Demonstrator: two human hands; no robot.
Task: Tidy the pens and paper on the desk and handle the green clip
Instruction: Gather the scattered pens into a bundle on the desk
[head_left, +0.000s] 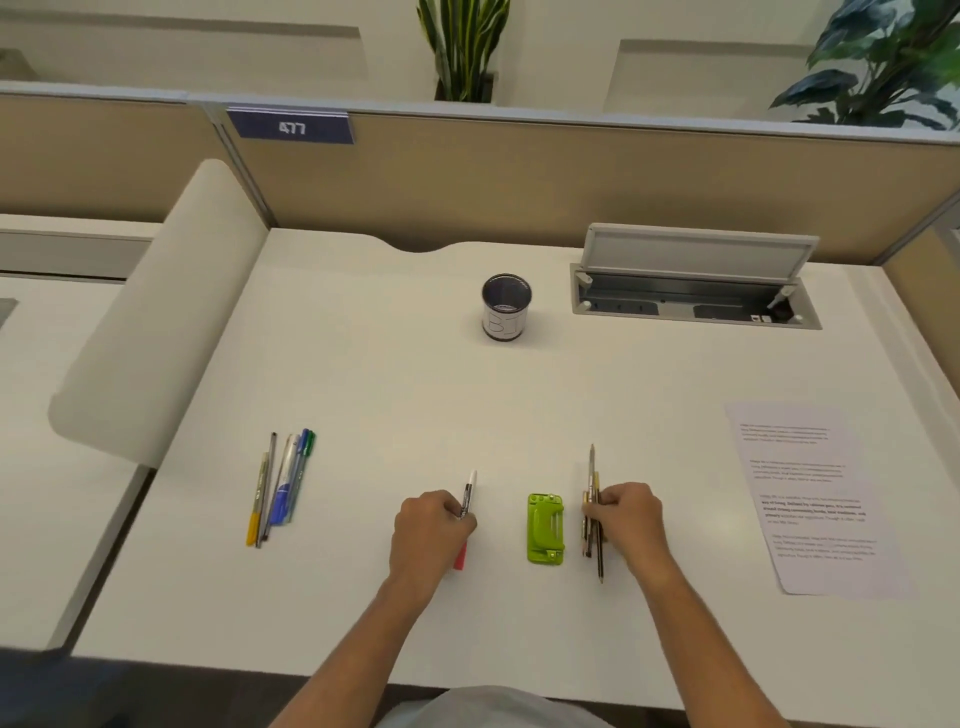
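**Green clip flat between two pen-holding hands**

The green clip (545, 528) lies flat on the white worktop (415, 389) near its front edge. Its long axis runs from the person toward the partition (519, 176).

Just left of it, the left hand (431, 525) curls round a red-ended pen (469, 493) whose white tip points away. Just right, the right hand (628, 514) grips a bundle of pens (592, 480), also pointing away.

Farther left, a group of loose pens (280, 488) lies side by side, leaning slightly right. A printed paper (815, 493) lies flat near the right edge.

Toward the back a pen cup (506, 307) stands upright beside an open cable tray (696, 291). The tan partition carries a plate (291, 127) reading 477, and plants (462, 47) stand behind it.
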